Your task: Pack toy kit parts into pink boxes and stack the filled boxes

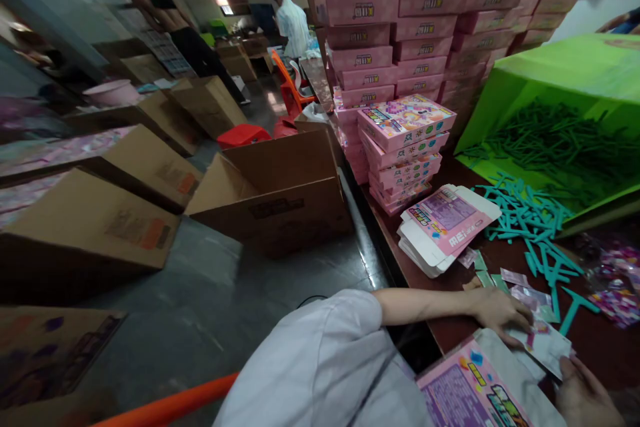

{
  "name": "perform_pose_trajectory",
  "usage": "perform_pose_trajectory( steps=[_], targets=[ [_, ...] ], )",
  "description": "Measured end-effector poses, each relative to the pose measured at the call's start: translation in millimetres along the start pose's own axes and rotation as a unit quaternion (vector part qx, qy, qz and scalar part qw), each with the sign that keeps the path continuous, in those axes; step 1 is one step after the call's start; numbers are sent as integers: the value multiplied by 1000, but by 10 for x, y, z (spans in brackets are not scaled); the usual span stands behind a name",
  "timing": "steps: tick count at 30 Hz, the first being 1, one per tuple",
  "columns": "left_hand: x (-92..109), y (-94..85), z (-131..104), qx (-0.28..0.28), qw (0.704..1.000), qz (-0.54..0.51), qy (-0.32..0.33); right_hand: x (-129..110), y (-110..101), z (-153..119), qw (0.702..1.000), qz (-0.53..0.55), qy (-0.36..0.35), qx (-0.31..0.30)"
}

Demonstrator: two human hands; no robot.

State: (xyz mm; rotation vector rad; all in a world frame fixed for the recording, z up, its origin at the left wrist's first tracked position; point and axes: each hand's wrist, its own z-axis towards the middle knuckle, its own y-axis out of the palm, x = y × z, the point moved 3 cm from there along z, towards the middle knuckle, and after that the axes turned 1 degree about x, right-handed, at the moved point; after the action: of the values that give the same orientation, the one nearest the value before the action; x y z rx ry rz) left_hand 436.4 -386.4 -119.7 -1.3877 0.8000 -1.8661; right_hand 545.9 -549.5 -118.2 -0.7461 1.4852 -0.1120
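My left hand (500,312) is closed on the near-left part of a white printed paper sheet (550,348), fingers curled over it. At the lower right edge, my right hand (587,395) grips the sheet's other end with the thumb on top. Below both hands lies an unfolded pink and white carton (473,387), partly cut off by the frame. Small clear and green packets (530,297) lie around the left hand. Beside them rests a teal T-shaped plastic piece (575,307), with a pile of teal sticks (525,213) behind it.
A stack of flat cartons (450,227) and finished pink boxes (407,123) stand along the table's left edge. A green bin (565,67) on its side holds dark green sticks. Bags of coloured pieces (617,287) lie right. An open cardboard box (280,207) sits on the floor; two people are behind.
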Motion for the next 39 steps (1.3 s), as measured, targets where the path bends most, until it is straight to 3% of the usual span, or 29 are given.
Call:
perform_pose_trajectory(
  steps=[4, 8, 11, 17, 20, 23, 26, 27, 30, 32, 36, 39],
  targets=[
    [24, -20, -3, 5, 1000, 17, 17, -38, 3, -57, 999, 10, 13, 49],
    [-8, 42, 10, 14, 998, 60, 26, 25, 53, -53, 996, 85, 13, 22],
    [-10, 63, -2, 22, 995, 87, 40, 44, 50, -67, 997, 69, 6, 21],
    [60, -10, -25, 5, 991, 133, 21, -12, 47, -99, 995, 24, -90, 35],
    [46, -57, -18, 7, 991, 132, 20, 33, 131, -48, 996, 84, -39, 4],
    [27, -107, -58, 34, 995, 90, 30, -30, 165, -61, 990, 138, 6, 16],
    [19, -185, -139, 116, 993, 9, 16, -164, 137, -104, 979, 192, 29, 55],
    [5, -228, -160, 164, 986, -23, -7, -198, 132, -100, 966, 249, 30, 59],
    [-25, -369, -153, 300, 942, -131, -74, -225, 81, -35, 952, 288, 29, 103],
    [18, -420, -57, 307, 919, -226, -99, -229, 47, 3, 948, 297, 24, 111],
    [246, -428, 129, 238, 890, -361, -141, -334, -35, -20, 958, 282, -27, 50],
    [365, -464, -13, 316, 841, -387, -211, -347, -179, -107, 979, 169, -110, 26]
  ],
)
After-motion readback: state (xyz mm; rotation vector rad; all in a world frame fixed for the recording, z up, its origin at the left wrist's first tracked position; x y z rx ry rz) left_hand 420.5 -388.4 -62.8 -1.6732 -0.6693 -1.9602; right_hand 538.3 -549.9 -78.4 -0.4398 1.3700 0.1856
